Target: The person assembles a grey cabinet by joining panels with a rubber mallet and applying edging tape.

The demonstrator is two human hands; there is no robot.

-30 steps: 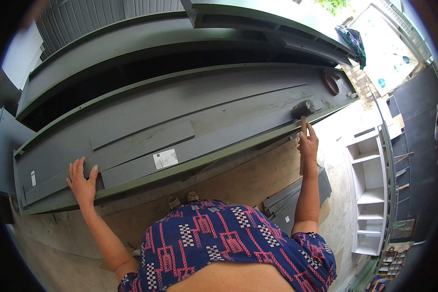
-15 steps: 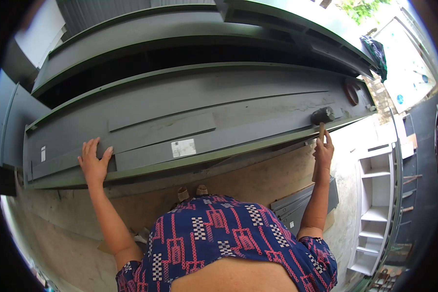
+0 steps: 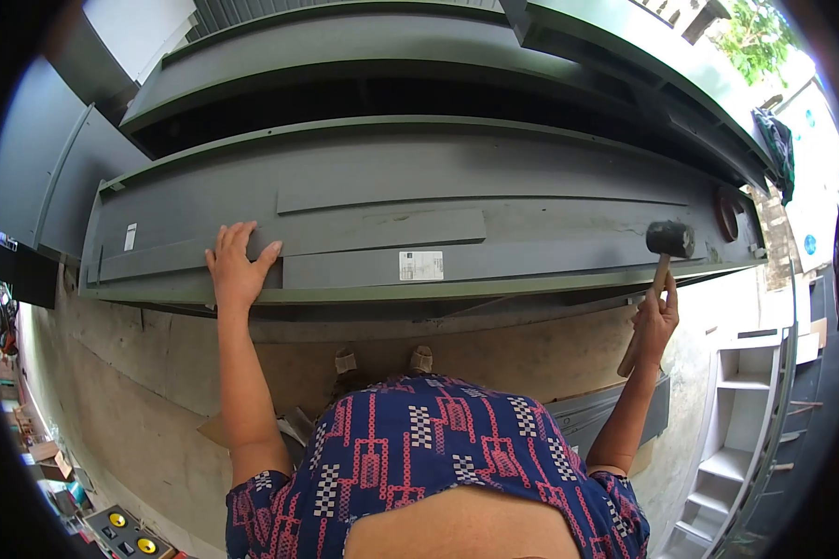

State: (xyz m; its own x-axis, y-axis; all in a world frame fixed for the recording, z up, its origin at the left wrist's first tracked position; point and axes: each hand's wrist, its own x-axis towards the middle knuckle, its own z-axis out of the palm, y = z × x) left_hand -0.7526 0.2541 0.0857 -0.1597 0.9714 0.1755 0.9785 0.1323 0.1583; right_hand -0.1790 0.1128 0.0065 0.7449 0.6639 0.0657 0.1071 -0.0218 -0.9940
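Note:
A long grey panel with raised green edges [image 3: 391,295] lies across the view in front of me, with flat grey strips [image 3: 382,235] on it. One strip bears a white label [image 3: 421,265]. My left hand [image 3: 239,270] rests on the left part, fingers spread over the strips and holding nothing. My right hand [image 3: 657,321] is wrapped round the wooden handle of a mallet [image 3: 670,239], whose black head is over the right part of the panel. Near the far right end is a dark reddish ring [image 3: 727,216].
More long grey frames [image 3: 345,51] stand beyond the panel. At the right is a white shelf unit [image 3: 744,410]. Grey boards [image 3: 615,410] lie on the floor [image 3: 140,410] by my right arm. A speaker-like box with yellow cones [image 3: 129,533] is at the lower left.
The view has shifted, so the panel and both hands appear farther right. My left hand stays on the strips, and my right hand still holds the mallet near the front edge.

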